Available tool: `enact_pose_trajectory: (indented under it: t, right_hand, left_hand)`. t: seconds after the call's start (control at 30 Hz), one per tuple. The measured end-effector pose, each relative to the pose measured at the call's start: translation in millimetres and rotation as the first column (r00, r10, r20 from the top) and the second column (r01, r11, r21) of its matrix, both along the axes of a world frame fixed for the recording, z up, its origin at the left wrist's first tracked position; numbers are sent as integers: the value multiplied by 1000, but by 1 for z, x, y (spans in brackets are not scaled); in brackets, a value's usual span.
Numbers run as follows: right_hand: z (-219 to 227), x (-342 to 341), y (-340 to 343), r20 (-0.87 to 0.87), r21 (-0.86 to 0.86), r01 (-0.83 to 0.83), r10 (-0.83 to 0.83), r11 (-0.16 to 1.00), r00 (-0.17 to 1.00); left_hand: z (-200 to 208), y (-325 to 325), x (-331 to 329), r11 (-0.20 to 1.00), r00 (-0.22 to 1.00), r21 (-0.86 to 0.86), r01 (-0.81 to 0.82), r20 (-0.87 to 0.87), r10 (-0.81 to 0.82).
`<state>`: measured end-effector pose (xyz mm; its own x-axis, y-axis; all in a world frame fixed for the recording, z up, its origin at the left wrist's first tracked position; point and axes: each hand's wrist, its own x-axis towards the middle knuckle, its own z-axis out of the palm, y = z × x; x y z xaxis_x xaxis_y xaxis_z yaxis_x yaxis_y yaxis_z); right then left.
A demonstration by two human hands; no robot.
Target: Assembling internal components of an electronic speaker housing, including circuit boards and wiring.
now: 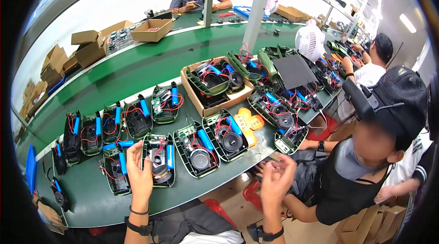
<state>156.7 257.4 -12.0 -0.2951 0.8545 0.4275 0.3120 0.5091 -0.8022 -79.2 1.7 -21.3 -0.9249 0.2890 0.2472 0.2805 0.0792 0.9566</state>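
My left hand (139,173) is raised at the table's near side, fingers up and thumb apart, with nothing seen in it. Just beside it lies a dark green speaker housing (158,159) with a blue battery cell (170,156), a round speaker and red wires; the hand covers part of its left edge. My right hand (278,177) hangs in the air past the table's front edge, fingers curled toward the thumb; whatever they may pinch is too small to make out. Between the hands lie two more housings with round speakers (200,159) (232,142).
Several open housings (139,118) stand in a row behind. A cardboard box (195,95) holds more, near orange parts (249,123) and a white fan (310,41). A green conveyor belt (151,67) runs beyond. A co-worker in a black cap (402,97) sits close at right.
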Motion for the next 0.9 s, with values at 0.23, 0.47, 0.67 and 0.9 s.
enact_pose_trajectory:
  t: [0.23, 0.47, 0.67, 0.9]
  right_hand:
    - [-14, 5, 67, -15, -97, 132, -135, 986, 991]
    - [-6, 15, 29, 148, 32, 115, -119, 993, 982]
    - [-4, 17, 12, 164, -56, -9, 18, 998, 986]
    - [49, 38, 86, 287, 121, 22, -56, 992, 956]
  left_hand:
    - [69, 44, 105, 994, 914, -108, -18, -404, -27]
    - [48, 173, 133, 764, 728, -268, 587, -238, -643]
    - [20, 205, 132, 732, 651, -446, 515, -352, -673]
    - [12, 207, 118, 743, 654, -411, 529, -361, -665]
